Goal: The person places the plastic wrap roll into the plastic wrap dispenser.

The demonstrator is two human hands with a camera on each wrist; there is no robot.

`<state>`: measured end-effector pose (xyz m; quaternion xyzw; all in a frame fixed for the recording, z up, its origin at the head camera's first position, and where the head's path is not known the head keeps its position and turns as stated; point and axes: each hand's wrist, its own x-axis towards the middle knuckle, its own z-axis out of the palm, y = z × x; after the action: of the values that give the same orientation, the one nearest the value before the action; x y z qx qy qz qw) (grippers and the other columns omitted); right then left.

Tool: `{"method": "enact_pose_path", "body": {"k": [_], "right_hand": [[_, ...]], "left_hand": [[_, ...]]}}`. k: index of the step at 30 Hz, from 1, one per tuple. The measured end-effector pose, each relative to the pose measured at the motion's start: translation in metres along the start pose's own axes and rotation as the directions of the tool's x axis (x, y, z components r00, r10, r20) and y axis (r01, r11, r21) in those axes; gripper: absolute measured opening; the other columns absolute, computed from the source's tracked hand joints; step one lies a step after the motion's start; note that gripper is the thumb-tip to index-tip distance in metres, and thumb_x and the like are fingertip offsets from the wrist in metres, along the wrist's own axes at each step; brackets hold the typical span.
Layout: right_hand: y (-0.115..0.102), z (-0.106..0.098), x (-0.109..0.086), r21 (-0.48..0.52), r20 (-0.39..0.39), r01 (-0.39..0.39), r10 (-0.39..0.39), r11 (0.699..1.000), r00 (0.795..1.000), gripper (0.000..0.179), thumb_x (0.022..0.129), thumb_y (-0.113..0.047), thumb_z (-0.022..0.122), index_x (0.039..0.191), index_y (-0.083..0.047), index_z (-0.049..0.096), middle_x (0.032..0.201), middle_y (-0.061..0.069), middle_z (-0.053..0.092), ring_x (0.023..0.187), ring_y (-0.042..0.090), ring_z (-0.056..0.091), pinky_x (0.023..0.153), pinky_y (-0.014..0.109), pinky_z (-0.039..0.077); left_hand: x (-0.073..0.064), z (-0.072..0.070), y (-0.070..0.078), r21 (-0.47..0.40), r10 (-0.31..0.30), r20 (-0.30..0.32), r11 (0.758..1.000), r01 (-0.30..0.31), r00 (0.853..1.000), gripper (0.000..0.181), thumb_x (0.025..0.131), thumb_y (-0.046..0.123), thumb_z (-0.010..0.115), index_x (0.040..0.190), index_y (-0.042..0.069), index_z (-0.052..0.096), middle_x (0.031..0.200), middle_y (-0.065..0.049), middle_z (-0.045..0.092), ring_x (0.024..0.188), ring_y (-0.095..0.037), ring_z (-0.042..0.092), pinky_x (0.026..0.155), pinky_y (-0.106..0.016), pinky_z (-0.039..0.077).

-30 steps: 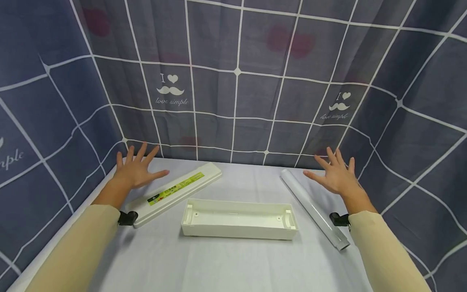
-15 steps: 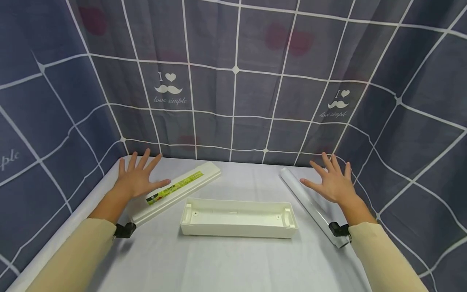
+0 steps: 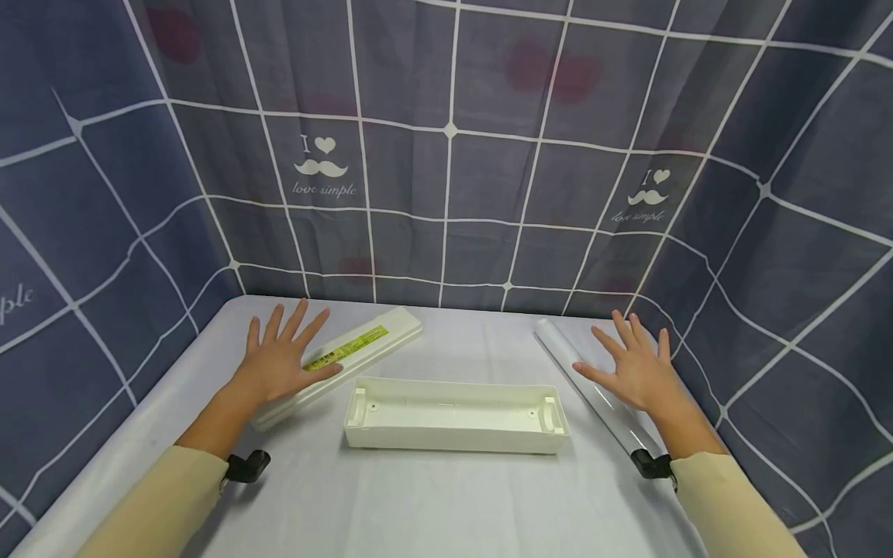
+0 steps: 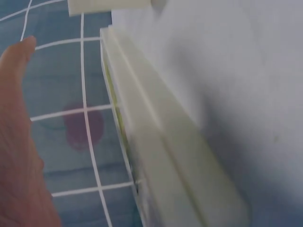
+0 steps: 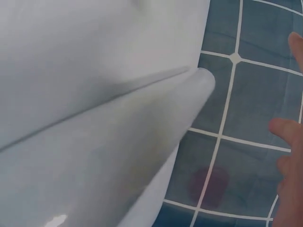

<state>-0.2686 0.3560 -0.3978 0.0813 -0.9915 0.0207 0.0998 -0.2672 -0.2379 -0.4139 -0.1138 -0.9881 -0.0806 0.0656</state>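
My left hand (image 3: 275,368) is spread above the long white lid (image 3: 391,325) with its green label, hiding part of it; the lid lies aslant at the left. Seen from the left wrist, the lid (image 4: 142,118) runs beside the hand (image 4: 19,156), which holds nothing. Over the shiny white roll (image 3: 558,345) at the right hovers my right hand (image 3: 638,376), fingers spread and holding nothing. In the right wrist view the roll (image 5: 142,132) is large and blurred, apart from the fingers. A long white open-topped box (image 3: 456,440) sits between the hands.
A white cloth covers the table (image 3: 446,504). Dark checked curtain fabric (image 3: 412,178) rises behind it and along both sides. Black camera mounts (image 3: 247,466) sit at the wrists, below the sleeves' cuffs.
Both hands have come down and nearer in the head view, fingers still spread. The left one has also shifted right, covering more of the lid's label. Lid, box and roll stay put.
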Motion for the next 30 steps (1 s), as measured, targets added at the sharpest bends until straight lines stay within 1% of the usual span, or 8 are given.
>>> {"method": "enact_pose_path", "body": {"k": [4, 10, 13, 17, 20, 25, 30], "right_hand": [[-0.001, 0.005, -0.007, 0.02, -0.006, 0.002, -0.002, 1.0, 1.0, 0.095, 0.089, -0.082, 0.048, 0.159, -0.02, 0.037, 0.172, 0.019, 0.007, 0.159, 0.044, -0.002, 0.116, 0.076, -0.016], [-0.002, 0.013, -0.018, 0.051, -0.034, 0.006, -0.004, 0.999, 0.999, 0.092, 0.089, -0.079, 0.052, 0.159, -0.019, 0.039, 0.172, 0.019, 0.009, 0.159, 0.044, -0.004, 0.116, 0.078, -0.012], [-0.002, 0.018, -0.022, 0.064, -0.047, 0.008, -0.005, 0.998, 0.999, 0.091, 0.089, -0.077, 0.053, 0.158, -0.019, 0.04, 0.171, 0.02, 0.012, 0.158, 0.045, 0.0, 0.115, 0.08, -0.009], [-0.003, 0.026, -0.028, 0.09, -0.058, 0.005, 0.001, 0.996, 0.998, 0.091, 0.089, -0.077, 0.054, 0.158, -0.019, 0.041, 0.172, 0.02, 0.012, 0.158, 0.046, 0.003, 0.116, 0.079, -0.008], [-0.004, 0.029, -0.032, 0.117, -0.053, -0.005, 0.011, 0.993, 0.999, 0.092, 0.089, -0.076, 0.055, 0.158, -0.018, 0.041, 0.171, 0.02, 0.013, 0.158, 0.046, 0.003, 0.116, 0.079, -0.007], [-0.008, 0.032, -0.038, 0.169, -0.043, -0.027, 0.035, 0.985, 0.998, 0.091, 0.09, -0.074, 0.057, 0.158, -0.016, 0.041, 0.17, 0.022, 0.015, 0.158, 0.046, 0.004, 0.115, 0.081, -0.001], [-0.008, 0.037, -0.044, 0.202, -0.049, -0.035, 0.046, 0.979, 0.998, 0.089, 0.09, -0.072, 0.059, 0.156, -0.015, 0.042, 0.17, 0.022, 0.016, 0.157, 0.048, 0.008, 0.115, 0.08, 0.005]], "left_hand": [[-0.006, 0.006, 0.01, -0.012, 0.015, -0.01, 1.0, -0.015, 1.0, 0.104, 0.086, 0.084, 0.049, 0.166, 0.032, 0.007, 0.174, -0.015, -0.001, 0.156, -0.052, -0.002, 0.117, -0.078, -0.008], [-0.014, 0.015, 0.025, -0.054, 0.039, -0.026, 0.998, -0.04, 0.999, 0.102, 0.086, 0.081, 0.053, 0.166, 0.029, 0.014, 0.173, -0.015, 0.005, 0.156, -0.052, 0.001, 0.119, -0.076, -0.004], [-0.017, 0.02, 0.029, -0.078, 0.059, -0.041, 0.995, -0.062, 0.997, 0.102, 0.086, 0.079, 0.057, 0.166, 0.03, 0.016, 0.173, -0.014, 0.005, 0.156, -0.051, 0.002, 0.12, -0.075, -0.003], [-0.02, 0.023, 0.034, -0.119, 0.09, -0.071, 0.988, -0.098, 0.993, 0.101, 0.086, 0.074, 0.061, 0.165, 0.029, 0.018, 0.173, -0.014, 0.008, 0.156, -0.051, 0.005, 0.119, -0.076, 0.001], [-0.024, 0.024, 0.04, -0.15, 0.107, -0.088, 0.981, -0.12, 0.99, 0.099, 0.087, 0.072, 0.064, 0.165, 0.028, 0.021, 0.173, -0.016, 0.01, 0.156, -0.051, 0.007, 0.118, -0.077, 0.004], [-0.027, 0.03, 0.048, -0.195, 0.115, -0.094, 0.972, -0.131, 0.989, 0.101, 0.086, 0.07, 0.067, 0.165, 0.027, 0.022, 0.173, -0.015, 0.01, 0.156, -0.049, 0.007, 0.12, -0.075, 0.005], [-0.031, 0.034, 0.056, -0.249, 0.109, -0.108, 0.959, -0.134, 0.988, 0.101, 0.085, 0.068, 0.068, 0.164, 0.022, 0.025, 0.172, -0.016, 0.013, 0.156, -0.048, 0.011, 0.121, -0.073, 0.007]]}}
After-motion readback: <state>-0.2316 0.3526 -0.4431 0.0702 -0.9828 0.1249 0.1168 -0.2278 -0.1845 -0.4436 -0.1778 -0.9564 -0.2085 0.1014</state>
